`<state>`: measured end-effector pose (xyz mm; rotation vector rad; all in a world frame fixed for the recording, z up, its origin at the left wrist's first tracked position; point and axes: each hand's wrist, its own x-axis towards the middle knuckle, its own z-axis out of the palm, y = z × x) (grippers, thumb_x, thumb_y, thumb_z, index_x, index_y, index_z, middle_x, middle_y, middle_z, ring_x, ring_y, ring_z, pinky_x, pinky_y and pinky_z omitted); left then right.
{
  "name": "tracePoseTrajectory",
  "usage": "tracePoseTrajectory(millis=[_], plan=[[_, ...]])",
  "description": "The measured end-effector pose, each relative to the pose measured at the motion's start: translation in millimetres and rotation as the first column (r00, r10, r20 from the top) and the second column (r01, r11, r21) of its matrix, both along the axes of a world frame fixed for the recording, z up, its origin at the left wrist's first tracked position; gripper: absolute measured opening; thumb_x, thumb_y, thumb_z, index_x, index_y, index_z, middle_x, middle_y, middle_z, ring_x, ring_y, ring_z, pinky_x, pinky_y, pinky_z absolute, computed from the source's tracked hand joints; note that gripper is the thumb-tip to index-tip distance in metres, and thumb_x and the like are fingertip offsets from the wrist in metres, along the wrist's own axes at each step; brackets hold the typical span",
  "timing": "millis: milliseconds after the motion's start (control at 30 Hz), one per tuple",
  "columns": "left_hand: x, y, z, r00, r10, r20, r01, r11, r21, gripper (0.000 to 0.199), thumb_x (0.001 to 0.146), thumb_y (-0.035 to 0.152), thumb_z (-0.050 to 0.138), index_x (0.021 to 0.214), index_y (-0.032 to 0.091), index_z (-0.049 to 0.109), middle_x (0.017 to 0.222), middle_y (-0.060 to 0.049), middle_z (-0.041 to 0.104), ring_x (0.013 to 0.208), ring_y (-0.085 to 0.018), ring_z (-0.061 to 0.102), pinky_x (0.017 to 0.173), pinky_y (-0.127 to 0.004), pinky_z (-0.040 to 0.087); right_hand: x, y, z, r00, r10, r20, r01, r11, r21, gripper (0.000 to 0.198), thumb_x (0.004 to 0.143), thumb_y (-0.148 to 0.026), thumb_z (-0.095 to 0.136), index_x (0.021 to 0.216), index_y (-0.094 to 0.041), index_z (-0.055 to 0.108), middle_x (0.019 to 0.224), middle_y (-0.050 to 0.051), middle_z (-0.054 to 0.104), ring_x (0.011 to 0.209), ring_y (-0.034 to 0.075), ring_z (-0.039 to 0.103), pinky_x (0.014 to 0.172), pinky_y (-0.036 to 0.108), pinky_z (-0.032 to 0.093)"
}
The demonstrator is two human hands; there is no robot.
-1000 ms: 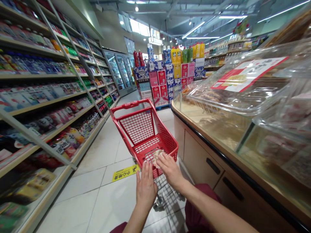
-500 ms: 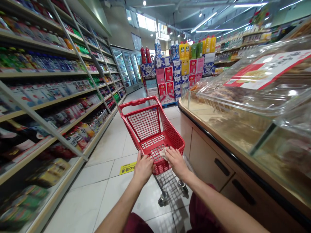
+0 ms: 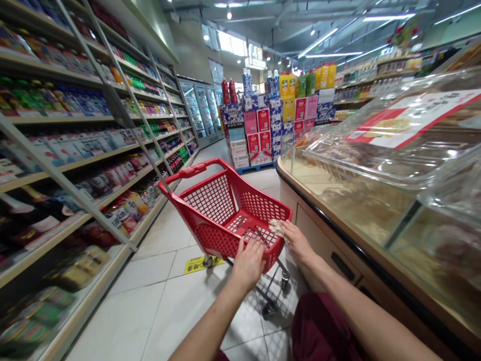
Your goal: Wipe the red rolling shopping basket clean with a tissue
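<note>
A red plastic shopping cart [image 3: 205, 235] with a grid basket stands on the tiled floor before me, turned at an angle with its handle at the far left. My left hand [image 3: 248, 263] is closed over the near rim of the basket, fingers hooked inside. At the basket's right corner, my right hand [image 3: 296, 238] holds a crumpled whitish cloth [image 3: 276, 227] under its fingers against the rim. The basket holds nothing that I can see. My right palm and thumb are partly hidden.
Drink shelves [image 3: 75, 118] line the left side. On the right runs a wooden counter [image 3: 319, 215] with clear plastic food boxes [image 3: 394, 125] on top. Stacked drink cartons [image 3: 259, 130] stand ahead, beyond them glass-door coolers [image 3: 201, 108]. A yellow floor sticker [image 3: 193, 265] lies beside the cart.
The cart has swung round, its handle end going left and its near right corner going right. Both hands have shifted right with it, the cloth now at the right corner.
</note>
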<state>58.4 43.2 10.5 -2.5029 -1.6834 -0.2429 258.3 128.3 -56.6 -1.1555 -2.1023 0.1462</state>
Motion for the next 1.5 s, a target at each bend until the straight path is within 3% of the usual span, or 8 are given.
tracePoseTrajectory(millis=[167, 333, 567, 800, 967, 1133, 1300, 1500], plan=[[-49, 21, 15.5, 0.963, 0.252, -0.093, -0.253, 0.968, 0.0, 0.051, 0.075, 0.023, 0.041, 0.125, 0.014, 0.036, 0.134, -0.009, 0.036, 0.126, -0.023, 0.026, 0.103, -0.05, 0.015, -11, -25, 8, 0.99, -0.107, -0.091, 0.103, 0.994, -0.041, 0.047, 0.073, -0.008, 0.038, 0.117, -0.019, 0.051, 0.123, 0.009, 0.05, 0.118, 0.022, 0.04, 0.095, 0.044, 0.035], [-54, 27, 15.0, 0.972, 0.189, -0.143, -0.193, 0.981, -0.02, 0.054, 0.074, 0.024, 0.039, 0.127, 0.014, 0.033, 0.135, -0.007, 0.034, 0.127, -0.021, 0.023, 0.104, -0.047, 0.013, -56, -57, 14, 0.98, -0.104, -0.17, 0.11, 0.994, 0.026, 0.054, 0.073, -0.005, 0.036, 0.124, -0.02, 0.044, 0.128, 0.006, 0.044, 0.122, 0.019, 0.033, 0.098, 0.042, 0.031], [-81, 17, 22.7, 0.958, 0.235, -0.161, -0.224, 0.971, 0.085, 0.054, 0.072, 0.024, 0.042, 0.125, 0.016, 0.036, 0.133, -0.008, 0.037, 0.125, -0.023, 0.027, 0.104, -0.048, 0.014, -28, -30, 24, 0.934, -0.351, -0.067, 0.343, 0.934, -0.101, 0.053, 0.071, 0.0, 0.034, 0.117, -0.02, 0.05, 0.123, 0.009, 0.049, 0.119, 0.023, 0.038, 0.096, 0.049, 0.03], [-75, 5, 18.2, 0.963, 0.244, -0.117, -0.231, 0.967, 0.112, 0.055, 0.072, 0.027, 0.041, 0.125, 0.015, 0.036, 0.135, -0.007, 0.034, 0.128, -0.023, 0.018, 0.104, -0.053, 0.007, -58, -33, 23, 0.995, -0.099, 0.003, 0.098, 0.991, 0.09, 0.053, 0.072, -0.002, 0.036, 0.12, -0.021, 0.048, 0.13, 0.005, 0.042, 0.125, 0.018, 0.028, 0.1, 0.04, 0.027], [-59, 1, 15.1, 0.964, 0.253, -0.082, -0.245, 0.965, 0.096, 0.058, 0.071, 0.029, 0.041, 0.126, 0.015, 0.034, 0.137, -0.006, 0.031, 0.129, -0.023, 0.016, 0.104, -0.053, 0.006, -42, -23, 21, 0.935, -0.352, -0.045, 0.353, 0.935, 0.017, 0.056, 0.07, 0.0, 0.035, 0.121, -0.019, 0.047, 0.128, 0.009, 0.044, 0.123, 0.021, 0.031, 0.097, 0.044, 0.028], [-59, 0, 20.3, 0.966, 0.242, -0.088, -0.234, 0.967, 0.099, 0.057, 0.071, 0.029, 0.041, 0.125, 0.013, 0.035, 0.135, -0.007, 0.034, 0.128, -0.023, 0.02, 0.105, -0.05, 0.007, -84, -40, 31, 0.997, -0.074, 0.039, 0.067, 0.987, 0.146, 0.048, 0.074, -0.003, 0.036, 0.116, -0.021, 0.051, 0.126, 0.005, 0.047, 0.123, 0.018, 0.032, 0.099, 0.041, 0.026], [-88, -8, 33.8, 0.938, 0.337, -0.085, -0.314, 0.926, 0.21, 0.053, 0.07, 0.025, 0.042, 0.121, 0.008, 0.04, 0.128, -0.014, 0.043, 0.124, -0.025, 0.028, 0.105, -0.047, 0.009, -81, -33, 43, 0.984, -0.171, 0.046, 0.168, 0.984, 0.064, 0.053, 0.068, -0.004, 0.043, 0.118, -0.02, 0.049, 0.125, 0.008, 0.048, 0.117, 0.023, 0.038, 0.097, 0.047, 0.026], [-95, -19, 38.8, 0.942, 0.334, -0.021, -0.325, 0.929, 0.176, 0.049, 0.071, 0.024, 0.043, 0.118, 0.01, 0.043, 0.125, -0.011, 0.046, 0.121, -0.024, 0.034, 0.105, -0.044, 0.012, -96, -18, 47, 1.0, -0.007, 0.01, 0.007, 0.999, 0.032, 0.051, 0.068, -0.003, 0.041, 0.117, -0.016, 0.05, 0.119, 0.009, 0.052, 0.11, 0.019, 0.045, 0.093, 0.036, 0.035]])
